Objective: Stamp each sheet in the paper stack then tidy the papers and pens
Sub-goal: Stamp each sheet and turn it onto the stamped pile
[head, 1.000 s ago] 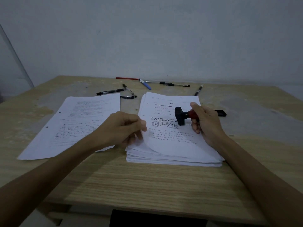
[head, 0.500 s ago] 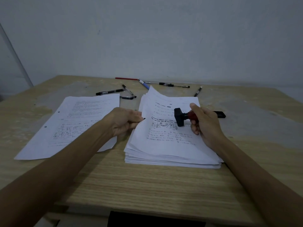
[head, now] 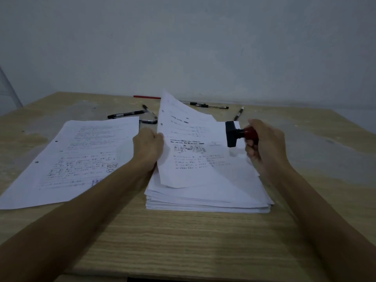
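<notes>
A thick stack of printed sheets (head: 207, 197) lies in the middle of the wooden table (head: 183, 237). My left hand (head: 147, 146) pinches the left edge of the top sheet (head: 187, 151), which is lifted and curls upward off the stack. My right hand (head: 264, 142) grips the red knob of a stamp (head: 234, 134) whose black base is turned on its side above the stack's right part. To the left lie loose printed sheets (head: 81, 155), flat on the table, one with a blue mark near its lower edge.
Several pens lie scattered behind the papers: a black marker (head: 126, 114), a black pen (head: 149, 111), a red pen (head: 147, 96), a black pen (head: 209, 105) and another black pen (head: 238, 113). A grey wall stands right behind the table.
My left hand has lifted the top sheet's left edge up from the stack and drawn it leftward. My right hand has kept hold of the stamp above the stack's right part.
</notes>
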